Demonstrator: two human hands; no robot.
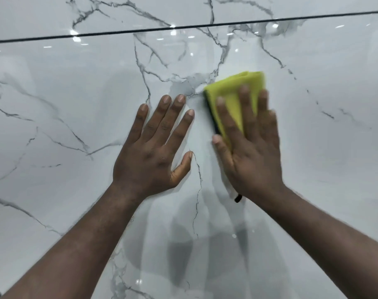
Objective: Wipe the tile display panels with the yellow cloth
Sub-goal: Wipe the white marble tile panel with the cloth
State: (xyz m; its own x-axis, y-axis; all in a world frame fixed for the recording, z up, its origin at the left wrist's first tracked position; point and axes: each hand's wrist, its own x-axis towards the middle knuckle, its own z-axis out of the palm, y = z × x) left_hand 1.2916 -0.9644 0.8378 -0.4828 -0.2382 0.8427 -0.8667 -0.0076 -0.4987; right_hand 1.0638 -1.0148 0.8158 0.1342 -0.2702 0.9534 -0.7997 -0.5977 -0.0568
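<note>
Cloth: folded yellow cloth with dark edge (229, 91) flat on glossy white grey-veined tile panel (65, 100).
Right hand (250, 156): straight, spread fingers press the cloth; blurred.
Left hand (153, 156): flat on bare tile just beside, fingers wide, holding nothing.
Edges: thin dark seam (183, 28) above; open tile either side.
Hidden: cloth's lower part under the palm.
</note>
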